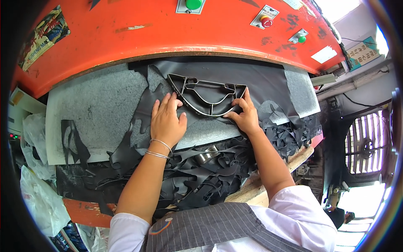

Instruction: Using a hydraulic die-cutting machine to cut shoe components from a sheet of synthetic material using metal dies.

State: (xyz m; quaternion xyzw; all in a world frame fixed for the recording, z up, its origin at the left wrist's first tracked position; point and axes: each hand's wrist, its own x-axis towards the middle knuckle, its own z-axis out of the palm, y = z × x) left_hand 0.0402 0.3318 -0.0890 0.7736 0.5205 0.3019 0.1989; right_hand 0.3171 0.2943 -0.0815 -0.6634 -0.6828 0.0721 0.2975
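Observation:
A metal cutting die (211, 110), a bow-shaped steel frame with a smaller shape inside, lies on a sheet of dark leather (266, 80). My right hand (245, 114) grips the die's right end, thumb on the lower edge and fingers bent over the corner. At the die's lower left edge, my left hand (167, 116) rests with fingers stretched out and thumb apart, its fingertips at the frame. Beneath the leather is a pale, worn cutting board (98, 109). The leather has ragged cut-outs along its left and near sides.
An orange press (138, 40) spans the far side, with a red button (266, 22) and green buttons. Dark leather scraps (197, 180) heap along the board's near edge, with a shiny metal cylinder (207, 155) among them. Plastic bags (42, 201) hang at left; a fan (366, 145) stands right.

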